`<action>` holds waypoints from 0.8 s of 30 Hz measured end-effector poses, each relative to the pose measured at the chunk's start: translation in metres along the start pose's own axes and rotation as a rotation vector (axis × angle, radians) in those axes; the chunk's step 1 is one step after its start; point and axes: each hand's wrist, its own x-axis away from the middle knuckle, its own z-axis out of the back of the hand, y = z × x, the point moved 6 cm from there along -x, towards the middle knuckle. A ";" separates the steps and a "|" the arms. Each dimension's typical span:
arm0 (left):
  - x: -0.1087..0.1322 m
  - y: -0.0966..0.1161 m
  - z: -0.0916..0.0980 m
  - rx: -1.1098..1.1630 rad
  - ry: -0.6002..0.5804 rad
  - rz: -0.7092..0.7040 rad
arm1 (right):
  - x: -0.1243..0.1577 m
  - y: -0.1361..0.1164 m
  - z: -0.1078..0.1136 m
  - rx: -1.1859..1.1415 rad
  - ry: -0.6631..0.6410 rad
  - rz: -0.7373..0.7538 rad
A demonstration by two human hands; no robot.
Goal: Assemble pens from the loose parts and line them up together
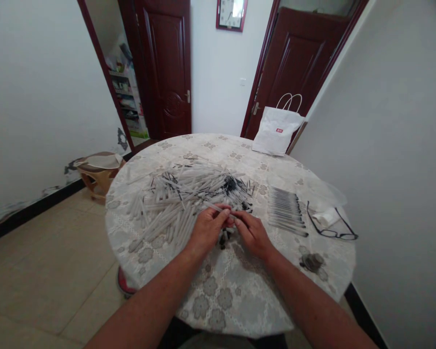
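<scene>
A thin whitish tube point(212, 206) runs slantwise between my hands, over the near edge of a heap. My left hand point(210, 227) pinches it with thumb and fingers. At the tube's lower right end, my right hand point(253, 233) has its fingertips closed on it; the end itself is hidden by the fingers. Just beyond lies a big loose pile of similar whitish tubes point(181, 194), with a cluster of small black pieces point(231, 185) on its right side. A few more black pieces point(223, 238) lie under my hands.
To the right, dark-tipped tubes point(286, 211) lie in a neat row. Beyond them are eyeglasses point(330, 233), a white roll point(327, 218) and a small dark object point(313, 262). A white paper bag point(278, 131) stands at the back of the round, cloth-covered table point(214, 300).
</scene>
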 end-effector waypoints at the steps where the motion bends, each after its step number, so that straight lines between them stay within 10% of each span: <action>1: -0.002 0.001 0.001 -0.027 0.015 -0.025 | -0.005 0.007 0.005 0.039 0.018 -0.028; 11: -0.005 -0.010 0.005 -0.094 -0.039 -0.069 | -0.075 0.073 0.017 0.666 -0.043 -0.268; 24: -0.006 -0.014 0.009 0.049 0.012 -0.092 | -0.070 0.069 0.012 0.898 -0.044 -0.345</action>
